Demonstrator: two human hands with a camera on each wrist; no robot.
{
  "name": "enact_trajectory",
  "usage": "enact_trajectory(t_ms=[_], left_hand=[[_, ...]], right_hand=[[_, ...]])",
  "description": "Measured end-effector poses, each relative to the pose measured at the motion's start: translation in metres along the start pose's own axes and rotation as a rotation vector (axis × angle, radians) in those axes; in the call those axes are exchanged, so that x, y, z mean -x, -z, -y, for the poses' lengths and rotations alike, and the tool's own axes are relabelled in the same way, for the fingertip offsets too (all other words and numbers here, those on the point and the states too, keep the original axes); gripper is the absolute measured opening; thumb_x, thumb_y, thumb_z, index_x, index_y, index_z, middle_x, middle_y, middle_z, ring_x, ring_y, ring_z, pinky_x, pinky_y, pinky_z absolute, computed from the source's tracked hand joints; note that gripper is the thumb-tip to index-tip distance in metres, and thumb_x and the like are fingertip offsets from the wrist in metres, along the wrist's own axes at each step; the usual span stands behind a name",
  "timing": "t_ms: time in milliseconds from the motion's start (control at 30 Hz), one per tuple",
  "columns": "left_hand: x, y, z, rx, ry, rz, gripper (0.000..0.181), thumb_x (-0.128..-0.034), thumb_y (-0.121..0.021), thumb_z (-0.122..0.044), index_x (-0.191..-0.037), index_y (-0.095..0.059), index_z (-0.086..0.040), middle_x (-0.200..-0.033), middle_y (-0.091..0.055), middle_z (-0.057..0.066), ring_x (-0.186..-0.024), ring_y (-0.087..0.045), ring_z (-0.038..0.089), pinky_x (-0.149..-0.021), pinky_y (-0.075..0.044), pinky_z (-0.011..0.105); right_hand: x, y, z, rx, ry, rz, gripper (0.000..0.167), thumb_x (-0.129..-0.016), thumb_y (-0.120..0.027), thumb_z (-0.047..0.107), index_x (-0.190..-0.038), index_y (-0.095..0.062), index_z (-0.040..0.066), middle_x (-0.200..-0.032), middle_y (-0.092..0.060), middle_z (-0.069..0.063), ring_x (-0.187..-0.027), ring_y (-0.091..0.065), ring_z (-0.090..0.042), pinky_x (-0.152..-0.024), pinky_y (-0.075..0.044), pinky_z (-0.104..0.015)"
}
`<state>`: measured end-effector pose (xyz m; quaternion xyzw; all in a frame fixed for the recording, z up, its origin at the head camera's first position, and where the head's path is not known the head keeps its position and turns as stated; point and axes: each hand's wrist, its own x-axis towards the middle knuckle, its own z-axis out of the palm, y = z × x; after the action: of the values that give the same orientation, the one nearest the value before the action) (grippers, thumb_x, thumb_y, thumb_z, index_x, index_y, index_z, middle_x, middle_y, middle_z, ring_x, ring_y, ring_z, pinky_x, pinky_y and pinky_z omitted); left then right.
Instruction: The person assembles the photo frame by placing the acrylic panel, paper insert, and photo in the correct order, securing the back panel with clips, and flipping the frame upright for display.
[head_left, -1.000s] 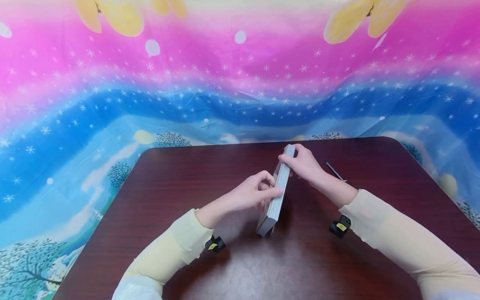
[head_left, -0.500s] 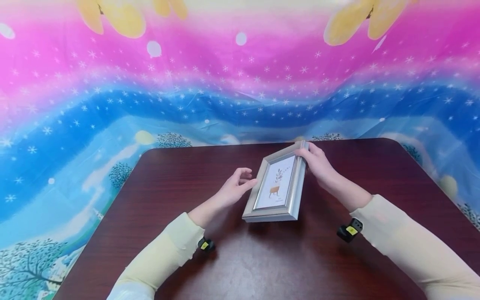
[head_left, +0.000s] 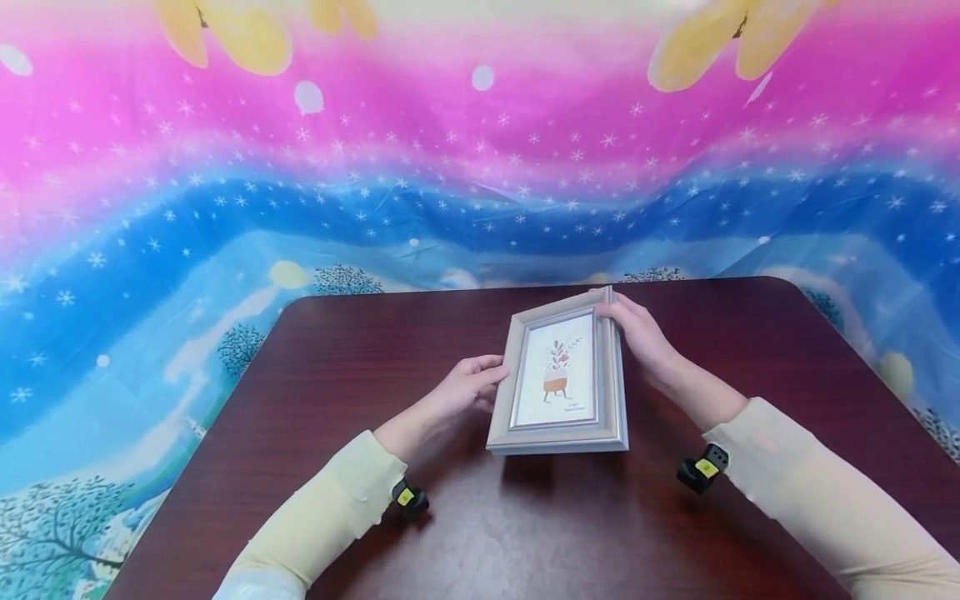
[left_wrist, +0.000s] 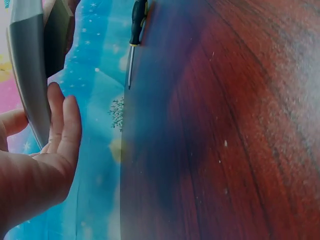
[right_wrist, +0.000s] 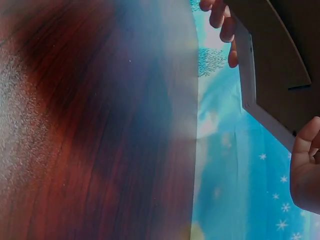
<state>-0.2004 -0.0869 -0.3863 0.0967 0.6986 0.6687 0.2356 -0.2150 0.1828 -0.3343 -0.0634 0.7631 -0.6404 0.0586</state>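
Note:
A silvery-beige picture frame (head_left: pixel 557 438) stands tilted above the table, its front towards the head camera. Behind its glazing is a print of a plant in an orange pot on legs (head_left: pixel 556 383). My left hand (head_left: pixel 465 390) pinches the left edge, thumb in front and fingers behind. At the upper right edge, my right hand (head_left: pixel 645 337) grips the frame with the thumb on the front. The left wrist view shows the frame's side (left_wrist: pixel 30 70) between thumb and fingers. In the right wrist view the dark backing (right_wrist: pixel 275 60) faces the camera.
A screwdriver (left_wrist: pixel 138 22) with a black and yellow handle lies on the dark wooden table (head_left: pixel 360 333). Behind the table hangs a colourful printed cloth (head_left: pixel 420 125). Each sleeve carries a small black wrist camera (head_left: pixel 703 468).
The frame has turned from edge-on to show its front. My left hand came off its edge and now holds the left side; my right hand has shifted slightly right with it.

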Motion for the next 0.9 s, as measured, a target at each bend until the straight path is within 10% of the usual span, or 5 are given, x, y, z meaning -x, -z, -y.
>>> enact_trajectory(t_ms=[467,900], left_hand=[[0.005,-0.004,0.003,0.054,-0.055,-0.112,0.046,-0.1006,-0.052,-0.016,-0.135,-0.040,0.010,-0.095,-0.067,0.010,-0.065,-0.063,0.013,-0.057,-0.055,0.032],[0.004,-0.009,0.011,-0.021,-0.052,-0.181,0.042,-0.0997,-0.055,-0.011,-0.133,-0.041,0.009,-0.082,-0.059,0.004,-0.055,-0.056,0.013,-0.050,-0.053,0.030]], right_hand=[[-0.001,0.005,-0.017,-0.101,-0.095,0.068,0.068,-0.102,-0.047,0.039,-0.151,-0.022,-0.001,-0.108,-0.060,-0.003,-0.084,-0.063,-0.007,-0.070,-0.051,-0.027],[0.009,0.012,-0.043,0.085,-0.133,0.215,0.080,-0.099,-0.056,0.025,-0.154,-0.004,0.000,-0.097,-0.068,-0.014,-0.066,-0.065,-0.017,-0.060,-0.054,-0.035]])
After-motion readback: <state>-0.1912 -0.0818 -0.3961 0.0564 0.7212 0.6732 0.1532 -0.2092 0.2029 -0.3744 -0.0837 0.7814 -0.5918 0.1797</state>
